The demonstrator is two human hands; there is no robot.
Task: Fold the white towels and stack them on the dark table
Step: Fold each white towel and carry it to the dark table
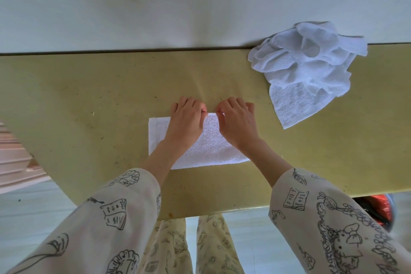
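1. From my remote seat I see both hands meeting at the far edge of the folded towel [206,147], which lies flat on the yellow-green table [89,95], near its front edge.
2. The left hand [186,121] and right hand [235,122] sit side by side over that far edge, knuckles up, fingers curled; each appears to pinch the towel's edge between thumb and forefinger, though the fingertips are mostly hidden under the knuckles.
3. Both forearms reach straight out across the towel, patterned sleeves [106,218] pushed back from the wrists.
4. Risk, as I judge it: with both pinches crowded at the middle of the edge, the outer corners are unheld and could sag or skew when lifted, leaving a crooked fold.
5. A second risk: pulling the top layer alone could drag the layers apart and undo the fold beneath.
6. Beyond the folded towel and to its right, a crumpled heap of towels [304,66] straddles the table's back edge and could slide off if nudged.
7. No dark table is clearly shown, so I cannot tell where the stack belongs.
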